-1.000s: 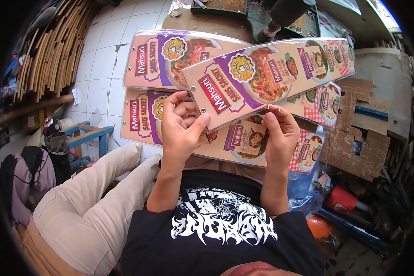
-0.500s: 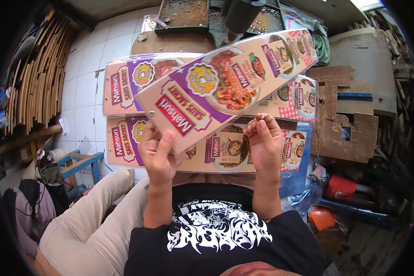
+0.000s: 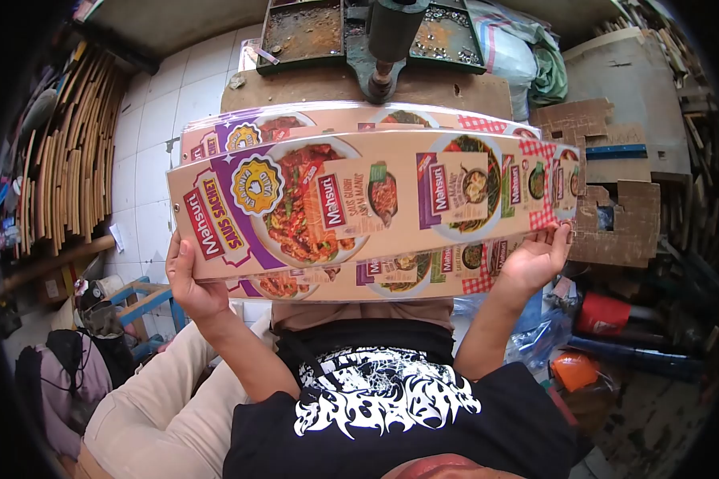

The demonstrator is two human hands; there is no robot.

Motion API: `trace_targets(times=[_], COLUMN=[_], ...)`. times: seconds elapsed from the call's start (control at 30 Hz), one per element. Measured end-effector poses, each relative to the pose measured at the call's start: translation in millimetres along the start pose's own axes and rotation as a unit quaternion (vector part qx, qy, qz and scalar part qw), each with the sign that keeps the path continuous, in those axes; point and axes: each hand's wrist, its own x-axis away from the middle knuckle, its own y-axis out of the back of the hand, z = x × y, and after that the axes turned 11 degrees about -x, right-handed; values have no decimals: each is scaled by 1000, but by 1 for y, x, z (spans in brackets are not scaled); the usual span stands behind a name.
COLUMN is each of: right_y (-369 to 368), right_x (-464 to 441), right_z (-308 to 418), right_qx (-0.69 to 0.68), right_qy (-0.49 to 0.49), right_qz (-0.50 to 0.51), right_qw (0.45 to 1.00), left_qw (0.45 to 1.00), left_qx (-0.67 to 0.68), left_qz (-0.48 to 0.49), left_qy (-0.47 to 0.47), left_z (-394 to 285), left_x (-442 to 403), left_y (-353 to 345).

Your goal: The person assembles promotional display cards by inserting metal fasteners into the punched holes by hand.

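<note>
A long printed Mahsuri sign (image 3: 391,203) with food pictures and a small metal eyelet in its left end is held up across the view. My left hand (image 3: 196,283) closes on its lower left corner, thumb in front. At the lower right edge, my right hand (image 3: 537,259) grips the sign with its fingers partly hidden. Behind the raised sign lies a stack of matching signs (image 3: 295,120). Nearer my lap, another matching sign (image 3: 335,287) shows below it, mostly covered.
A dark press (image 3: 387,48) stands on a wooden board (image 3: 311,89) beyond the signs. Trays of small metal parts (image 3: 303,36) flank it. Cut cardboard (image 3: 631,231) lies at right, and thin boards (image 3: 72,152) are stacked at left. A blue wooden frame (image 3: 140,303) stands lower left.
The sign has turned from a steep slant to nearly level and come lower. My right hand has moved right, from in front of the signs to the sign's right end.
</note>
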Motion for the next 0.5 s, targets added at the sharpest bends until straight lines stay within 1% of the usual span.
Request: trace_targets(times=[0.07, 0.17, 0.2, 0.27, 0.3, 0.33, 0.37, 0.4, 0.43, 0.5], right_y=[10, 5, 5, 4, 0, -5, -10, -13, -10, 2], right_x=[-11, -10, -12, -16, -17, -17, -17, -15, -16, -20], right_z=[4, 10, 10, 8, 8, 8, 10, 13, 15, 14], right_qx=[9, 42, 41, 108, 107, 192, 275, 323, 320, 402], right_qy=[21, 24, 25, 20, 20, 18, 15, 26, 25, 30], right_qz=[-37, -36, -36, 67, 67, 101, 135, 128, 131, 136], right_qw=[999, 998, 998, 992, 992, 976, 952, 937, 938, 905], left_qw=[1000, 999, 999, 997, 997, 977, 937, 879, 878, 825], left_qx=[-12, -32, -45, -71, -72, -195, -314, -435, -434, -514], left_qz=[10, 26, 11, -13, -12, -58, -103, -128, -132, -110], left_qy=[1, -1, -10, -24, -25, -68, -109, -148, -151, -205], left_z=[1, -6, -8, -14, -13, -13, -13, -17, -19, -22], left_x=[-4, -9, -12, -22, -30, -39, -44, -46, -45, -41], left_y=[11, 11, 11, 7, 6, 6, 5, 1, 0, 1])
